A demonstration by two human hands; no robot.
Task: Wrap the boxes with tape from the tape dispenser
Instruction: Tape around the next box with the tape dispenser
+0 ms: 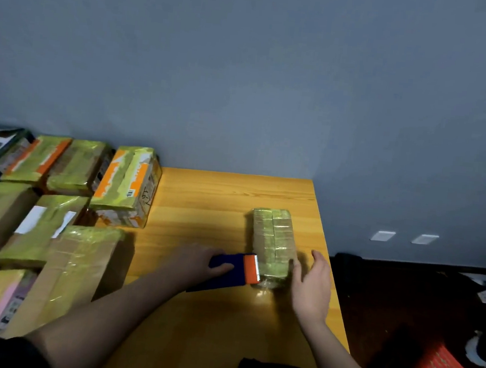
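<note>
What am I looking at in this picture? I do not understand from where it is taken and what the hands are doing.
There is no machine here. One camera sits on a person's head and looks down at their two bare hands over a wooden table. The left hand holds a blue and orange tape dispenser, with its toothed edge against the near end of a small box. That box already looks covered in shiny tape. The right hand is open beside the box, with the thumb at its side. On the left lie many other taped boxes, close together. Behind is a grey wall.
</note>
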